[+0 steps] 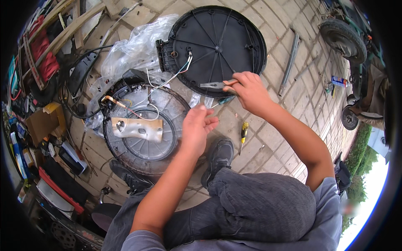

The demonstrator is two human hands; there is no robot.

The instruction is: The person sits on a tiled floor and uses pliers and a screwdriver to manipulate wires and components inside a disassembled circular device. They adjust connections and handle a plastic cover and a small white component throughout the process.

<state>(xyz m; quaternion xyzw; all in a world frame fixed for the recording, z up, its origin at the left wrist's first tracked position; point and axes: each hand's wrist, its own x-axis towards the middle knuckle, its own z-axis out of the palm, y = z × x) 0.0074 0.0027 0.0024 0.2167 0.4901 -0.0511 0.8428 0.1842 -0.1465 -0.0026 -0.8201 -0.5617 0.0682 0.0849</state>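
Note:
My right hand (247,93) is closed around a pair of pliers (212,85), whose metal jaws point left over the black round plastic cover (201,42). To its left, my left hand (198,125) hovers above the edge of a round grey metal-bottomed base (113,146), fingers partly spread and nothing visible in them. White and blue wires (169,79) run from the cover down to the base. A perforated whitish plate (140,129) lies on the base. Just below the pliers, a screwdriver with a teal handle (226,100) rests near the cover's rim.
A yellow-and-black screwdriver (244,133) lies on the paving right of my shoe. Clear plastic sheeting (130,52) sits behind the base. A metal tube (289,62) lies farther right, near a wheeled vehicle (343,39). Wood, a cardboard box (44,123) and clutter crowd the left.

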